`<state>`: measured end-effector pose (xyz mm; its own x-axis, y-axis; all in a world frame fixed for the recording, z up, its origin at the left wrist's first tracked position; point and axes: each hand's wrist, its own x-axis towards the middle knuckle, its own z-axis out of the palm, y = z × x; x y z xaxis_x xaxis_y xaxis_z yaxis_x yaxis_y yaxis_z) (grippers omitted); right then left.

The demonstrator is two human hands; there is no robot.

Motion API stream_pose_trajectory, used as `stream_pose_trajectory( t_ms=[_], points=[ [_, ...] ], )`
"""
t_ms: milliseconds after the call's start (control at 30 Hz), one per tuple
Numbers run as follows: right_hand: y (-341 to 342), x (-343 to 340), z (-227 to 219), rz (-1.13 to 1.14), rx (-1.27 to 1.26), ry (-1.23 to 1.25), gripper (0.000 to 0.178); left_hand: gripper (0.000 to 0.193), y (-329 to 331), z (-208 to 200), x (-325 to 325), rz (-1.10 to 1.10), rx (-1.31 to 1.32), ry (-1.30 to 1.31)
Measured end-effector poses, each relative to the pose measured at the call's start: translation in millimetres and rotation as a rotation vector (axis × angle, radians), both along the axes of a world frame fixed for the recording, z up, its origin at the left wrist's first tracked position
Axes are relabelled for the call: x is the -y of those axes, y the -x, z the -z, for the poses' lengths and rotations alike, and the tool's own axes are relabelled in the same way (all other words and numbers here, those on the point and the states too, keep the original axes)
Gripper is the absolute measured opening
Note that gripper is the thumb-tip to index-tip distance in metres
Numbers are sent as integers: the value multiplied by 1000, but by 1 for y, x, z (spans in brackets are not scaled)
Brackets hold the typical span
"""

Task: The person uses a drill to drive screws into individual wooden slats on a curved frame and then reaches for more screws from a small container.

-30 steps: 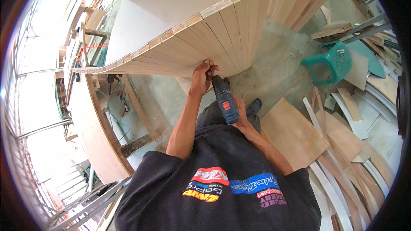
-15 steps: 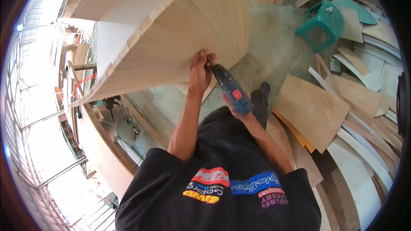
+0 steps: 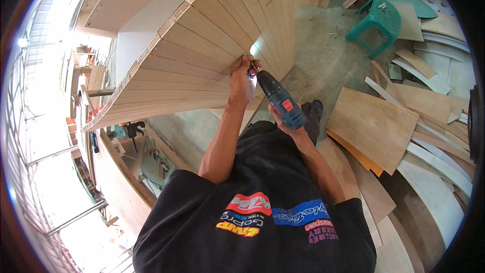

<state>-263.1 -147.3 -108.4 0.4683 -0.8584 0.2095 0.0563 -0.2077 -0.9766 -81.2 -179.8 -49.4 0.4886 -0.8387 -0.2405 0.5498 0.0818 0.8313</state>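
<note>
One power drill (image 3: 283, 102), dark blue and black; nose pointed at the curved planked panel (image 3: 197, 50), near the right end of its lower edge. One right hand (image 3: 284, 127), closed around the drill, handle mostly hidden. One left hand (image 3: 242, 81), fingers bunched at the drill's tip; whether anything is pinched, cannot tell. One green stool (image 3: 389, 17), on the floor, right.
</note>
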Motion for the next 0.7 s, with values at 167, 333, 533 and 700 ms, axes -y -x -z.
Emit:
stream_pose_trajectory(
  t_ms=[167, 333, 533, 700],
  points=[
    [-3, 2, 4, -13, 39, 97, 11, 19, -5, 5, -3, 31, 100, -33],
    [0, -1, -5, -51, 23, -116, 13, 20, 5, -12, -1, 18, -86, -97],
    [13, -8, -14, 69, -176, 169, 10, 21, 23, -14, -5, 2, -99, -83],
    [14, -16, -15, 5, -34, -19, 10, 22, 27, -16, -12, -2, -187, -37]
  ],
)
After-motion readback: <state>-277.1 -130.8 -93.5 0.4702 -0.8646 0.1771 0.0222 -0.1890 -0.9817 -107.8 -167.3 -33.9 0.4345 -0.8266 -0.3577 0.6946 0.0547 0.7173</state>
